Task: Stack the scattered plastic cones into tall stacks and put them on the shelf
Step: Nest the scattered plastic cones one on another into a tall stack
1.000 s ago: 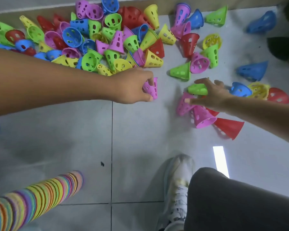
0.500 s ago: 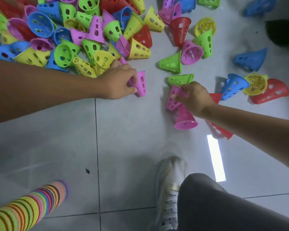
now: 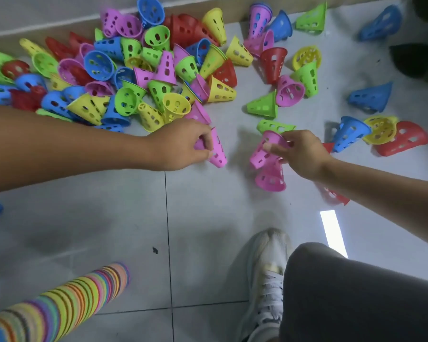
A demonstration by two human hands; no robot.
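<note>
Since half a second ago: right hand (image 3: 304, 154) risen a little off the floor (image 3: 208, 218) with its pink cone (image 3: 266, 150), now tilted and clear of the second pink cone (image 3: 271, 176) below it; left hand little changed, camera tipped back to show more of the wall edge.

Far left, low in view: a long finished stack (image 3: 55, 304) lying on the floor, rims banded in many colours (proof of how snugly these nest). Above it, the loose pile of cones (image 3: 134, 77) against the wall, red, blue, green, yellow, pink, lying every which way, some mouth-up, some on their sides.

Next, the left hand (image 3: 181, 144), fingers curled and pinching a pink cone at the pile's edge (image 3: 216, 149), thumb underneath near the narrow end, wide mouth pointing down toward the floor.

Further right, the right hand, fingers pinching the rim of its own pink cone, a green cone (image 3: 274, 125) just beyond. More strays beyond that, well apart: blue, yellow, red.

Thin moulded plastic, smooth and slightly glossy, walls pierced with oval and slotted holes, tapering to a flat top. Probably very light and a bit springy, unlikely to break, apt to skid on tile. Best taken by the rim or across the narrow end. No shelf in sight.
</note>
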